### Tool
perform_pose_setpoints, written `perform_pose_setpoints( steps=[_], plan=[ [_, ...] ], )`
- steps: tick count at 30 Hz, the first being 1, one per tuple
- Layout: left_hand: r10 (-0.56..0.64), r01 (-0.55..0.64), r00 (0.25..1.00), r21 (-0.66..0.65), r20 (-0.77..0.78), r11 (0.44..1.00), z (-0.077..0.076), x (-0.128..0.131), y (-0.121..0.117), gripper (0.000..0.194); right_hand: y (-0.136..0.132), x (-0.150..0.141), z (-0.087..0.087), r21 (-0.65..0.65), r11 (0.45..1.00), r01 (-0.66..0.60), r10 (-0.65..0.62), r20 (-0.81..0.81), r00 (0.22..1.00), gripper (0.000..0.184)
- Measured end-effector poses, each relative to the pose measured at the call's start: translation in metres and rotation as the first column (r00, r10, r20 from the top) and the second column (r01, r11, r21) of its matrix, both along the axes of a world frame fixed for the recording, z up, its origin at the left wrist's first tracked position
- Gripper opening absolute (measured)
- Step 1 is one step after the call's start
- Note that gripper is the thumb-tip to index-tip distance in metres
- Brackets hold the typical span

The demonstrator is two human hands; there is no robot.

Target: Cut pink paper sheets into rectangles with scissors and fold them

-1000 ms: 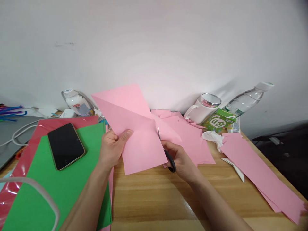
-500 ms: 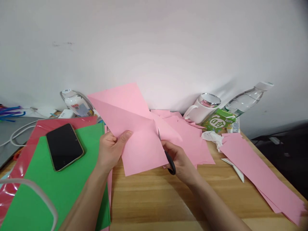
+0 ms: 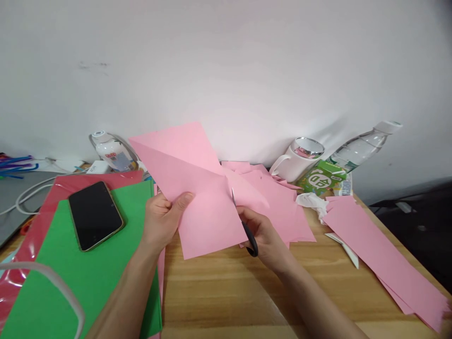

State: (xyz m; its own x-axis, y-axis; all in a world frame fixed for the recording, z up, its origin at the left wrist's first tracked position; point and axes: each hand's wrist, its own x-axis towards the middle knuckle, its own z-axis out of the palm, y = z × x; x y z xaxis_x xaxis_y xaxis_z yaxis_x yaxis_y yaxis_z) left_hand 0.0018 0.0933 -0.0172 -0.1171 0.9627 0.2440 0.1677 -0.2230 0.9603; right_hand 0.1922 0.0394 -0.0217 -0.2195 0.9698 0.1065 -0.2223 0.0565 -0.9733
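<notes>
A large pink paper sheet (image 3: 208,212) is raised above the table, creased diagonally and partly cut through. My left hand (image 3: 164,219) pinches its left edge, thumb on top and fingers underneath. My right hand (image 3: 263,235) is closed around black-handled scissors (image 3: 250,238), whose blade lies at the cut in the sheet. To the right of the cut, a flap of the sheet (image 3: 245,188) bends away over my right fingers. Behind my right hand, loose pink paper pieces (image 3: 282,207) lie heaped on the wooden table (image 3: 219,296).
On the left, a phone (image 3: 95,215) rests on green paper (image 3: 70,273). A white bottle (image 3: 113,150) stands behind. At the back right are a white mug (image 3: 296,160), a green carton (image 3: 321,178) and a leaning clear bottle (image 3: 363,146). Pink strips (image 3: 381,259) lie along the right edge.
</notes>
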Motion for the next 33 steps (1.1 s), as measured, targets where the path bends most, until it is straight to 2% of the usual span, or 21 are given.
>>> perform_pose_setpoints(
  steps=[14, 33],
  plan=[
    [-0.039, 0.041, 0.983, -0.006, 0.177, 0.999, -0.0092, -0.0037, 0.0017, 0.016, -0.0025, 0.0022, 0.0018, 0.036, 0.999, -0.038, 0.036, 0.045, 0.998, 0.034],
    [-0.026, 0.027, 0.987, -0.004, 0.16, 1.0, -0.0065, -0.0022, -0.0006, 0.016, -0.0032, 0.001, 0.0029, -0.016, 1.0, -0.018, 0.018, 0.026, 1.0, 0.038]
  ],
)
